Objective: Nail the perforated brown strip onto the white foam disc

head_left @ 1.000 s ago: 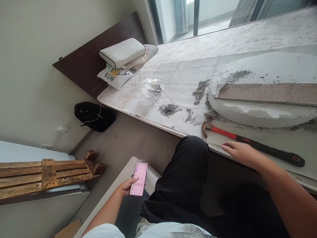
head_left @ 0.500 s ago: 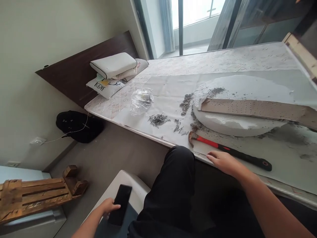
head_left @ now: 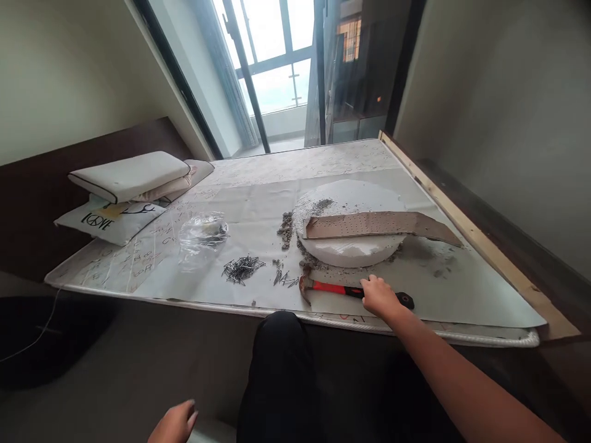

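My right hand (head_left: pixel 381 296) is closed round the black handle of a claw hammer (head_left: pixel 330 288), which lies on the sheet with its rusty head to the left. At the bottom edge, my left hand (head_left: pixel 174 423) is above a pale seat, fingers curled, and no object shows in it. Left of the hammer head are a pile of nails (head_left: pixel 242 268) and a few loose nails (head_left: pixel 286 280). Behind the hammer, a perforated cardboard strip (head_left: pixel 360 225) rests across a round white foam slab (head_left: pixel 355 251).
Grey crumbs (head_left: pixel 285 231) are scattered round the slab. A clear plastic bag (head_left: pixel 203 234) sits left of the nails. Pillows (head_left: pixel 129 175) are stacked by the headboard. A wooden board (head_left: pixel 462 215) runs along the bed's right side. My knee (head_left: pixel 281 332) is against the bed edge.
My right hand has moved from the bed's edge onto the hammer handle. My left hand has come away from the black phone, now out of view. The view has swung right.
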Motion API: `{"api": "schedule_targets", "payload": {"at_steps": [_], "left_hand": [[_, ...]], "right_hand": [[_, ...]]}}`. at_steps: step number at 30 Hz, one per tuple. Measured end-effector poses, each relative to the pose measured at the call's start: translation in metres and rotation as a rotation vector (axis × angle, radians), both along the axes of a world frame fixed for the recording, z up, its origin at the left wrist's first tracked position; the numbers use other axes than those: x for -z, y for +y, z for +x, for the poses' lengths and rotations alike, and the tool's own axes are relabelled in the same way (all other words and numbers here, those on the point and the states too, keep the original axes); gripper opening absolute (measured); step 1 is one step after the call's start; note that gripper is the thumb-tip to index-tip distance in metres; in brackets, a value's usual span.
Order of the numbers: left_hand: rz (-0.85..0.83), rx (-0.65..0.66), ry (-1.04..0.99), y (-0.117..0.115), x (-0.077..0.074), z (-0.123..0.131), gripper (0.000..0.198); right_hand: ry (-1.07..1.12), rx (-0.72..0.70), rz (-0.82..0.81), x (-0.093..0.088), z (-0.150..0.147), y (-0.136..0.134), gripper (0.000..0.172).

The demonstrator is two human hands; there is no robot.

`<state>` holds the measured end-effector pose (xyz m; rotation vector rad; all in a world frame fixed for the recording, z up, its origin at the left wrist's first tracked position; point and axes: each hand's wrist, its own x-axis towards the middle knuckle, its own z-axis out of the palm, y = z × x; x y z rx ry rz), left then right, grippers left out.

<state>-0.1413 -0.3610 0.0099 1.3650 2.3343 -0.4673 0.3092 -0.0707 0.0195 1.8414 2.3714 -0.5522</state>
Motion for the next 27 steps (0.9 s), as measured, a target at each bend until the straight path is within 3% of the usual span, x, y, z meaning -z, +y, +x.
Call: {"api": "schedule_targets", "payload": {"at_steps": [5,7,10,16,19,22,27], "left_hand": [[0.337,0.19,-0.049,0.157,-0.033,0.069,0.022],[0.407,0.263,-0.065,0.205,-0.04,0.098,0.021],[0.433,0.38,-0.095,0.256,-0.04,0.132,0.018],[0.315,0.53,-0.037,0.306,-0.023,0.168,0.023],[0.268,0.533,-0.024,0.321,-0.012,0.169,0.021],[0.285,0.541,-0.032,0.331,-0.003,0.166,0.018],[0.343,0.524,-0.072,0.344,0.007,0.161,0.018]], "right_hand": [[-0.103,-0.032,0.055,0.019,0.005,0.011,0.038],[-0.112,-0.067,0.077,0.024,0.001,0.01,0.041],[-0.117,-0.078,0.101,0.026,-0.004,0.009,0.042],[-0.093,-0.037,0.093,0.012,-0.007,0.019,0.041],[-0.072,-0.007,0.017,0.0,-0.003,0.027,0.043],[-0.061,0.004,-0.047,-0.014,-0.001,0.033,0.035],[-0.012,-0.016,-0.005,-0.039,0.003,0.034,0.029]]}}
